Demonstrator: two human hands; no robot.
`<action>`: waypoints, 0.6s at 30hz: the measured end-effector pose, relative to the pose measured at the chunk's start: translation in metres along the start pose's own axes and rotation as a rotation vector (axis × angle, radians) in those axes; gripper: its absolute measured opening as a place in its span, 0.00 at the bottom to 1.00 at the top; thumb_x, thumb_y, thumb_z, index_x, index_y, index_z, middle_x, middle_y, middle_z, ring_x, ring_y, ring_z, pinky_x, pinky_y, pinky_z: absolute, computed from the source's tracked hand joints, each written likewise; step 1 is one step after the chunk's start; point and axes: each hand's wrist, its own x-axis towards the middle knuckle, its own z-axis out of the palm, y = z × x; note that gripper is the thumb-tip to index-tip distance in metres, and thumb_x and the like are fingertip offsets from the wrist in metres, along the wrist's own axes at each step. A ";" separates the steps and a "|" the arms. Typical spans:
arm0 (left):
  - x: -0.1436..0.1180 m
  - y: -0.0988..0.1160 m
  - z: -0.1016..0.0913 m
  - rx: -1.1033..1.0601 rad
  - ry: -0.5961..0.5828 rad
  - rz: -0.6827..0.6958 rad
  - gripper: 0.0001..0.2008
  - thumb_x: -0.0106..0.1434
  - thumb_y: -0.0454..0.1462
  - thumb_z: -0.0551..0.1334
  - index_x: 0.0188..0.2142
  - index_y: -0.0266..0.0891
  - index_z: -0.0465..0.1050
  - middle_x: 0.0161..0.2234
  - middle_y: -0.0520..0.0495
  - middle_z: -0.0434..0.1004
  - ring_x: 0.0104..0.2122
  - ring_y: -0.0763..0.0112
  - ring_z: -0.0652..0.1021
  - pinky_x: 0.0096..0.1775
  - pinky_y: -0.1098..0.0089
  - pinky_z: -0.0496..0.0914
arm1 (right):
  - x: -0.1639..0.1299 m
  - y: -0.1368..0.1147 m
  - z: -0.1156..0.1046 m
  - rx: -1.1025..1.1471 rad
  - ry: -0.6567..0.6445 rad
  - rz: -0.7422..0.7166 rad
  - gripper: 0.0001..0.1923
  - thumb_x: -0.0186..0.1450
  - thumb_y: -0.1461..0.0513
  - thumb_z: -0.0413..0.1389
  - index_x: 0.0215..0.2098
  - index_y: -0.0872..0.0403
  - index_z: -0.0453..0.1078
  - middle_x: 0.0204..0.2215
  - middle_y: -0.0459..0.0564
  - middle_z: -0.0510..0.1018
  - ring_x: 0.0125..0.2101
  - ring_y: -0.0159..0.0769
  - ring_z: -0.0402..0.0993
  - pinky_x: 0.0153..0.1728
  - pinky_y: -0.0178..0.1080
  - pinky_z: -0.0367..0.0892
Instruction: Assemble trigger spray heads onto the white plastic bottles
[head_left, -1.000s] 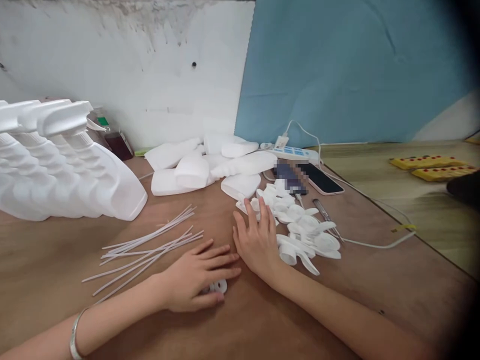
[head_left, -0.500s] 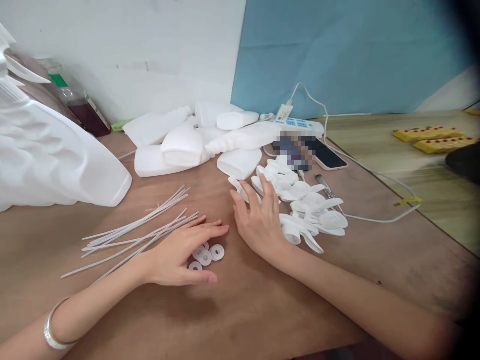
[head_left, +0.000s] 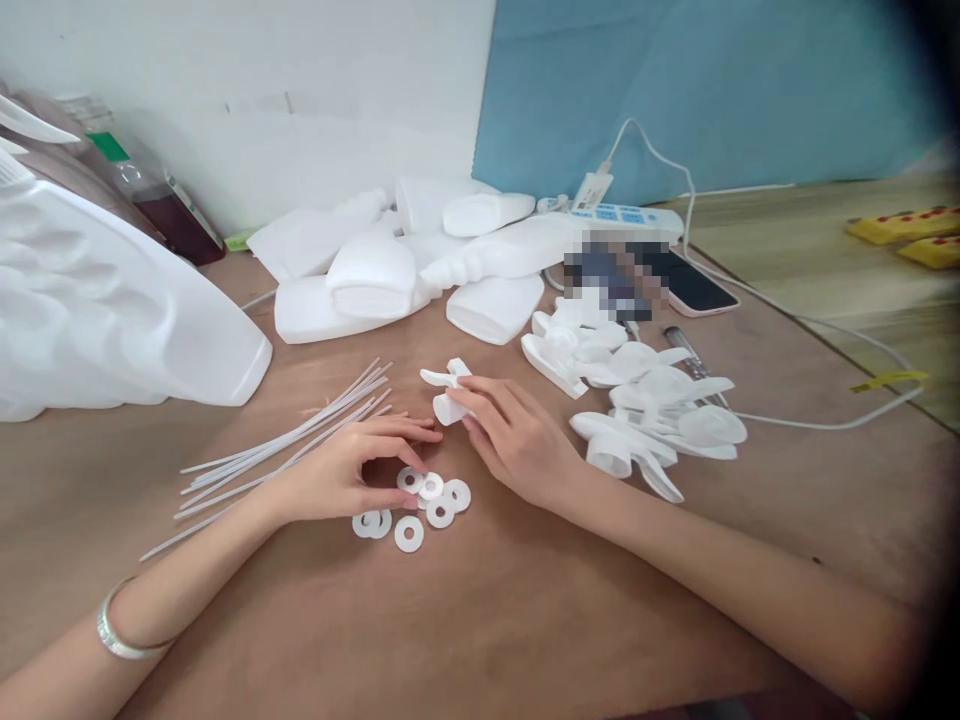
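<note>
**Two hands at a cluster of white washers on a brown tabletop**

Nearest you, at 6 o'clock, lies bare brown tabletop [head_left: 487, 620], with your forearms coming in from the lower corners. Your left wrist wears a silver bracelet [head_left: 120, 635].

Your left hand [head_left: 341, 470] rests palm down, fingers loosely apart, its fingertips touching the white washers [head_left: 420, 500] scattered flat just at its 3 o'clock. It grips nothing.

Your right hand [head_left: 517, 440] sits just beyond the washers, fingers closed around a white spray trigger head [head_left: 448, 392], which pokes out at the hand's 10 o'clock, just above the tabletop.

At 9 o'clock of the left hand, a fan of thin white tubes [head_left: 292, 440] lies flat. At 3 o'clock of the right hand sits a pile of trigger heads [head_left: 645, 400].

Farther off, at 12 o'clock, empty white bottles [head_left: 390, 270] lie on their sides. At 10 o'clock stand assembled spray bottles [head_left: 112, 310]. At 1 o'clock, a power strip [head_left: 622, 215] and a phone [head_left: 694, 290] sit near the blue backdrop.
</note>
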 end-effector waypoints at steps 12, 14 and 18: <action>0.000 0.006 0.013 0.226 0.601 0.238 0.13 0.50 0.34 0.67 0.36 0.37 0.70 0.29 0.50 0.69 0.29 0.76 0.71 0.28 0.74 0.69 | 0.000 -0.010 -0.002 0.229 -0.088 -0.001 0.12 0.63 0.63 0.50 0.45 0.56 0.62 0.45 0.55 0.70 0.43 0.38 0.66 0.43 0.41 0.66; 0.001 0.011 0.015 0.283 0.633 0.292 0.13 0.51 0.34 0.67 0.38 0.38 0.70 0.30 0.50 0.68 0.30 0.75 0.70 0.31 0.72 0.69 | 0.000 -0.016 -0.002 0.356 -0.094 -0.004 0.13 0.63 0.62 0.51 0.46 0.56 0.59 0.45 0.53 0.71 0.43 0.36 0.68 0.42 0.39 0.66; 0.003 0.017 0.018 0.401 0.621 0.305 0.13 0.53 0.37 0.65 0.39 0.39 0.71 0.30 0.49 0.68 0.30 0.74 0.69 0.31 0.71 0.68 | -0.002 -0.022 -0.003 0.561 -0.136 0.033 0.16 0.62 0.62 0.52 0.48 0.55 0.57 0.43 0.51 0.72 0.41 0.33 0.70 0.40 0.36 0.68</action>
